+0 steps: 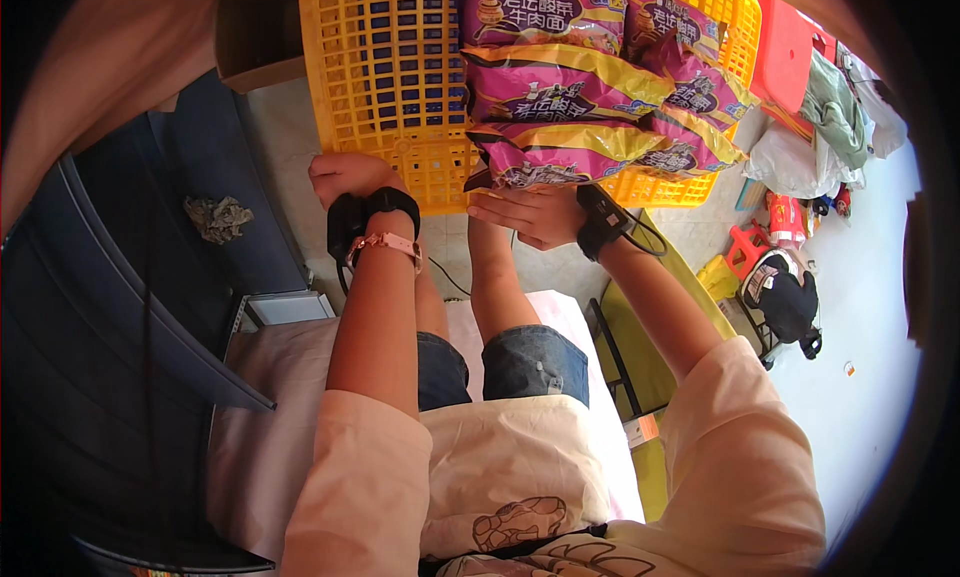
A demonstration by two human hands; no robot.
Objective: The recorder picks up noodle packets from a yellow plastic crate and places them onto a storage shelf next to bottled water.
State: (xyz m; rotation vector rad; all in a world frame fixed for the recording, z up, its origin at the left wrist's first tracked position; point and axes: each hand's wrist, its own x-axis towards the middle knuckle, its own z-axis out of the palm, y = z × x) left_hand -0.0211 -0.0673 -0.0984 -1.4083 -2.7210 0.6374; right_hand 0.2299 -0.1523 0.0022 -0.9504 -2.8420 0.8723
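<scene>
A yellow plastic basket (405,157) with a lattice base and walls stands in front of me. Purple and yellow packets of instant noodles (555,82) lie in rows over its right part. My right hand (536,213) touches the lower edge of the nearest packet, its fingers stretched out flat to the left. At the basket's near left corner rests my left hand (352,176), its fingers curled; whether it grips the rim cannot be told. Both wrists carry black straps with small devices, and a pink band sits on the left forearm.
Dark shelves (225,164) at the left hold a crumpled piece of material (218,219). An open cardboard box (262,71) stands beside the basket. At the right are a red stool (748,251), plastic bags (791,161) and a green cloth (836,108). A cable crosses the floor.
</scene>
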